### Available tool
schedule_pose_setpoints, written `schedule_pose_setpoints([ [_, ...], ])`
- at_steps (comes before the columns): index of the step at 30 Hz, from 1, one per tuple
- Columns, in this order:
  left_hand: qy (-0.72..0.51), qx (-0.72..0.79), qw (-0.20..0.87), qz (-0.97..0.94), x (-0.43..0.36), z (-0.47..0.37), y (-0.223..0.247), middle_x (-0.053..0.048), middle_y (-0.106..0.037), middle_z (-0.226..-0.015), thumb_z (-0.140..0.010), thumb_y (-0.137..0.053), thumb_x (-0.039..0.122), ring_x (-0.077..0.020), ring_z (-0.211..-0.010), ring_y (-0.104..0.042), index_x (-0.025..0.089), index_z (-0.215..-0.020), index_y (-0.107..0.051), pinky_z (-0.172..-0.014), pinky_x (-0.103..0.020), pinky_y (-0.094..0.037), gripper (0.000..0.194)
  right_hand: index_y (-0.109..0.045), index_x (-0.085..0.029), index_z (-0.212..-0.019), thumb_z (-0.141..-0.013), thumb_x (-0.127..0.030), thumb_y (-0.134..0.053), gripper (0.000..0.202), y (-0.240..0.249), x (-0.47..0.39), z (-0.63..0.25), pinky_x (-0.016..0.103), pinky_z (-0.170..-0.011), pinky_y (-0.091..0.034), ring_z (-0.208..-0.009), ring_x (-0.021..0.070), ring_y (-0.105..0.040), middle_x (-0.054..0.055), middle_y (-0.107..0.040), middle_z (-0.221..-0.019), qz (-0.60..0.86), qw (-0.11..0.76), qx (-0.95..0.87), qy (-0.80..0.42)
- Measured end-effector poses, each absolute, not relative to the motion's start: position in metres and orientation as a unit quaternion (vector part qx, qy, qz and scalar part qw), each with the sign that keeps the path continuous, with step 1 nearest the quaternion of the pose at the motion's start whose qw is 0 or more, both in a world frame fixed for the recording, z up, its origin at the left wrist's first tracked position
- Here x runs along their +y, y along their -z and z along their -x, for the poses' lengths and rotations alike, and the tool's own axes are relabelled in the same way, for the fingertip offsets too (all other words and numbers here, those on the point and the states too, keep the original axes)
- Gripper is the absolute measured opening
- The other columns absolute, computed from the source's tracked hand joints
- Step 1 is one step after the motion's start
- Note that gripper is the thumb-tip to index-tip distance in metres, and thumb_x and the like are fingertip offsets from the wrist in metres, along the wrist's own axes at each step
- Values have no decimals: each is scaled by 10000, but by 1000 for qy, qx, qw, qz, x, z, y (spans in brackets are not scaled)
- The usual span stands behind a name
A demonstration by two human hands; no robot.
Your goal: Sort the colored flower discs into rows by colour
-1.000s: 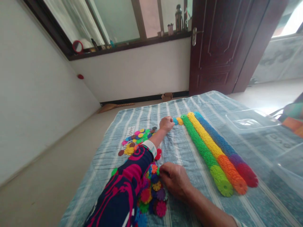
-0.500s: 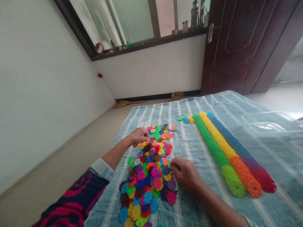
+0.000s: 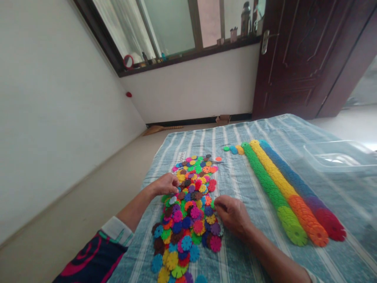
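Observation:
A long, loose heap of colourful notched plastic snowflake discs point(image 3: 186, 223) lies on the striped cloth. At the left side of the heap is my left hand point(image 3: 165, 184), fingers pinched together over the discs; what they hold, if anything, is hidden. My right hand point(image 3: 232, 212) rests at the heap's right edge, its thumb and fingers closed on a green snowflake disc point(image 3: 212, 204) that shows only in part. Farther right, discs are lined up in long rows: a green row point(image 3: 265, 181), a yellow-to-orange row point(image 3: 275, 177) and a blue-to-red row point(image 3: 294, 181).
A clear plastic box point(image 3: 338, 168) stands on the right of the striped cloth point(image 3: 232, 181). A few single discs point(image 3: 233, 149) lie beyond the rows' far end, and an orange disc point(image 3: 218, 159) sits apart from the heap. A dark red door point(image 3: 297, 59) is behind.
My left hand has drawn back toward me and a little left, uncovering discs at the heap's far left. My right hand stays by the heap's right edge. The view has shifted slightly.

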State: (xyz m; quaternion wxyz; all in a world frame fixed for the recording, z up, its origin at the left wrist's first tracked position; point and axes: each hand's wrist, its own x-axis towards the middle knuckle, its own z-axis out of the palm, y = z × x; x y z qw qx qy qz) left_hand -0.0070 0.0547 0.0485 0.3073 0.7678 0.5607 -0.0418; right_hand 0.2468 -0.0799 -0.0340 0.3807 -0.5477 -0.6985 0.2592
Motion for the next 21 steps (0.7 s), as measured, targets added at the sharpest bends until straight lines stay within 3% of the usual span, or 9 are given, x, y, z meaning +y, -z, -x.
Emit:
schedule_pose_setpoints([
  [12, -3, 582, 419, -697, 67, 6, -68, 39, -516, -461, -513, -634, 324, -108, -467, -482, 157, -589, -551, -457, -210, -348, 201, -637, -186, -697, -787, -144, -507, 163, 30, -80, -245, 215, -561, -262, -593, 100, -486, -15, -602, -661, 552, 385, -696, -251],
  [21, -136, 507, 402, -750, 91, -102, -64, 32, -548, -486, -599, -614, 198, -79, -465, -495, 132, -609, -609, -477, -189, -394, 67, -651, -200, -738, -778, -132, -513, 159, 30, -79, -244, 215, -571, -278, -616, 105, -513, -17, -621, -687, 548, 389, -694, -257],
])
